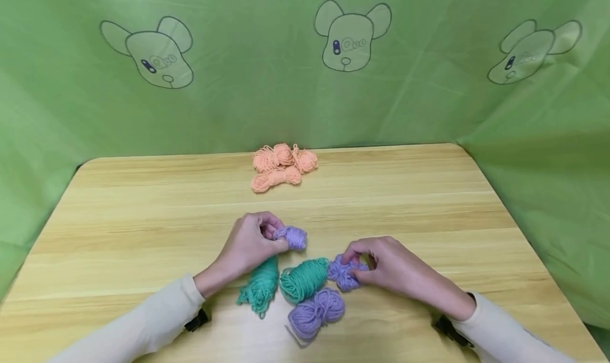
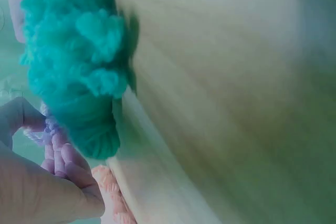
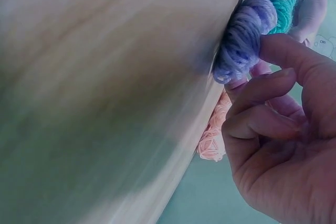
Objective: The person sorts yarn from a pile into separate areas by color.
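Note:
My left hand (image 1: 248,245) pinches a small purple yarn skein (image 1: 296,238) between thumb and fingers, over the far end of a green yarn skein (image 1: 262,288). In the left wrist view this green skein (image 2: 73,66) largely blocks the pinched yarn. With thumb and fingertips, my right hand (image 1: 391,262) grips another purple skein (image 1: 340,276); in the right wrist view that skein (image 3: 239,51) is low by the tabletop. A second green skein (image 1: 305,281) lies between the hands, touching the right purple one. Nearer me, a third purple skein (image 1: 316,314) rests against it.
Several peach yarn skeins (image 1: 276,179) lie grouped at the far edge of the wooden table (image 1: 143,209). Behind the table and along its sides hangs a green cloth (image 1: 248,108) with mouse-head drawings. Dark wrist straps show at both sleeves.

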